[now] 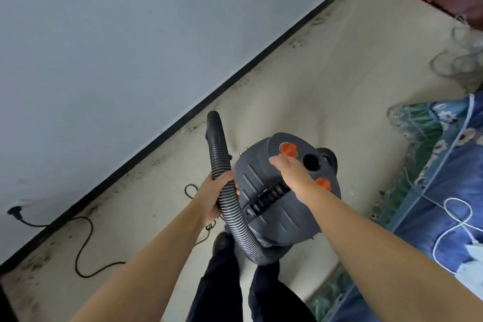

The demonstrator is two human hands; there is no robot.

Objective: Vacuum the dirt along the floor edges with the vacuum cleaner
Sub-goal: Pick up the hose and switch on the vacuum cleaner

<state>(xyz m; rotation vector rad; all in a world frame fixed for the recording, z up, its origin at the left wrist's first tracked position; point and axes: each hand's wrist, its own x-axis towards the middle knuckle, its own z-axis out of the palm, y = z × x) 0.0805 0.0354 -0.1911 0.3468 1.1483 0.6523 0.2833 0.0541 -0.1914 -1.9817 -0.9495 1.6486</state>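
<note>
Left hand (pixel 218 197) grips the ribbed, flexible hose (pixel 227 191); right hand (pixel 292 172), fingers extended, rests atop the vacuum cleaner (pixel 277 206) on the floor (pixel 326 81). Body probably heavy: lift by the central handle (pixel 269 197).

vacuum cleaner (pixel 277 191): dark grey, orange knobs | hose (pixel 224 180): black, ribbed, curving up | dirt (pixel 317 21): along baseboard

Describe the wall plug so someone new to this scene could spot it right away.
Start at the grey wall and follow its black baseboard down to the lower left of the view. Just above the baseboard, a small black plug sits on the wall, with a thin black cord looping from it across the dusty floor. It is the only dark thing on the otherwise bare wall.
</note>
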